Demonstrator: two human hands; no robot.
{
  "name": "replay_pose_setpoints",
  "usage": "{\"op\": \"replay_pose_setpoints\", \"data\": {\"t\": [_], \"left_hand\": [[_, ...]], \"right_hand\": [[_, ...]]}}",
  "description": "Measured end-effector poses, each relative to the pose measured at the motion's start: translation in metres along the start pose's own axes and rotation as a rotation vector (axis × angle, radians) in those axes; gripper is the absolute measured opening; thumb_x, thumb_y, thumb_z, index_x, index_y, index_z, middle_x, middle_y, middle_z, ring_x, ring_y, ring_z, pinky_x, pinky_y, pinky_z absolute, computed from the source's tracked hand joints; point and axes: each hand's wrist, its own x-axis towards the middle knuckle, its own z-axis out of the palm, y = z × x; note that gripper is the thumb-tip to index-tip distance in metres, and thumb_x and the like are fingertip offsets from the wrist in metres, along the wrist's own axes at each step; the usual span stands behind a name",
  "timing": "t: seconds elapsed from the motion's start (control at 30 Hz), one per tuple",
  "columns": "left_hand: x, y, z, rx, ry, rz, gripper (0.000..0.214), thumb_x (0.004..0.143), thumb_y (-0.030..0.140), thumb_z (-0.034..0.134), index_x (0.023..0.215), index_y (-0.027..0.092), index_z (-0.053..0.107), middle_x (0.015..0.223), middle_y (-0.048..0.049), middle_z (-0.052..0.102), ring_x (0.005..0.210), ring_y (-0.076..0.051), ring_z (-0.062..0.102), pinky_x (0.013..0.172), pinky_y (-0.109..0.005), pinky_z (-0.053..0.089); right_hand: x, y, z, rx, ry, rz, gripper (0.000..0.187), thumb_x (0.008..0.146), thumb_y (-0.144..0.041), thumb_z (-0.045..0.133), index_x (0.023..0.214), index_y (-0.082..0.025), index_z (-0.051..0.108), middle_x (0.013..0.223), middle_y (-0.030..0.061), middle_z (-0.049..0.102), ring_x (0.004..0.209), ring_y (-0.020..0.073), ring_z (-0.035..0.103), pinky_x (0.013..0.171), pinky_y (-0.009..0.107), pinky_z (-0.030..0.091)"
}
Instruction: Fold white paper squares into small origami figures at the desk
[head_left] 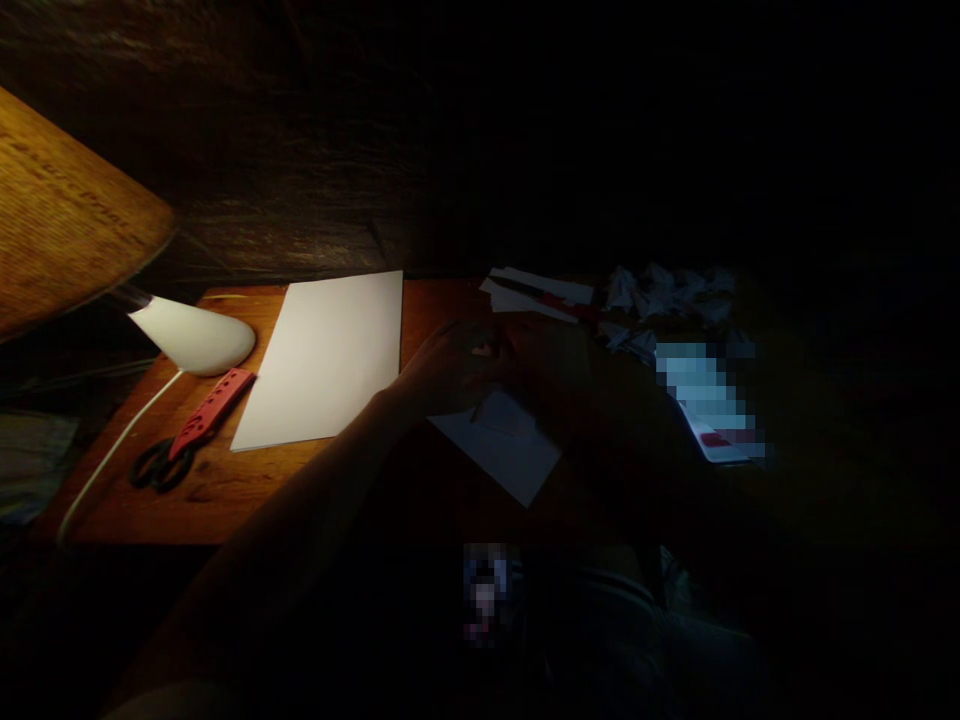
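A small white sheet of paper [521, 465] lies on the wooden table in front of me, one corner pointing toward me. A fold or flap shows near its upper part. My left hand [454, 358] bends over the far end of the paper, fingers curled and closed on it. Beside it, touching or nearly so, my right hand [546, 355] is closed at the same end. Deep shadow covers most of the right hand's fingers, and the paper's edge between the hands is hidden.
Larger white sheets [322, 365] lie to the left. Scissors in a red sheath [210, 412] rest by the lamp [199, 335] and its cord. Smaller paper pieces [544, 288], under a dark and red tool, and several folded paper pieces [667, 292] lie behind. A lit phone [705, 400] is right.
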Motion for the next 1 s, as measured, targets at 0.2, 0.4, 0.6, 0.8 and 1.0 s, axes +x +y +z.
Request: {"op": "replay_pose_setpoints", "data": {"t": [0.2,0.4,0.6,0.8,1.0], "left_hand": [[0.000,0.003,-0.006,-0.020,-0.043,0.029,0.014,0.086,0.024,0.074,0.072,0.022,0.073,0.106,-0.0066,0.073,0.103,-0.026,0.066,0.092,-0.044,0.052],[-0.004,0.004,-0.013,-0.055,-0.063,0.090,0.028,0.086,0.025,0.076,0.061,0.020,0.065,0.100,-0.0064,0.073,0.101,-0.025,0.066,0.091,-0.042,0.052],[-0.007,0.010,-0.022,-0.041,-0.119,0.101,0.021,0.089,0.030,0.076,0.070,0.022,0.072,0.103,-0.0056,0.072,0.102,-0.025,0.065,0.090,-0.040,0.051],[-0.011,0.014,-0.027,-0.048,-0.152,0.134,0.024,0.089,0.029,0.077,0.068,0.020,0.070,0.103,-0.0051,0.073,0.095,-0.022,0.065,0.082,-0.036,0.048],[-0.011,0.019,-0.033,-0.082,-0.244,0.111,0.024,0.090,0.027,0.075,0.068,0.019,0.070,0.099,-0.0046,0.072,0.090,-0.019,0.064,0.080,-0.034,0.047]], "right_hand": [[-0.002,0.000,0.000,-0.031,0.004,0.013,0.035,0.102,-0.043,0.057,0.108,-0.016,0.079,0.108,0.0155,0.080,0.085,0.0257,0.070,0.066,0.035,0.037],[-0.001,0.002,-0.005,-0.064,-0.038,-0.032,0.033,0.102,-0.034,0.055,0.109,-0.013,0.079,0.109,0.0166,0.079,0.088,0.0268,0.070,0.068,0.036,0.037],[0.001,0.008,0.000,-0.070,-0.028,-0.051,0.028,0.099,-0.024,0.054,0.108,-0.016,0.080,0.106,0.0140,0.080,0.082,0.0242,0.067,0.066,0.036,0.037],[0.001,0.010,0.003,-0.057,-0.014,-0.053,0.026,0.098,-0.024,0.057,0.106,-0.017,0.080,0.103,0.0143,0.079,0.082,0.0247,0.066,0.065,0.036,0.035],[0.001,0.005,0.000,-0.016,-0.052,-0.002,0.024,0.099,-0.024,0.056,0.104,-0.017,0.078,0.100,0.0116,0.076,0.081,0.0218,0.062,0.067,0.034,0.037]]}}
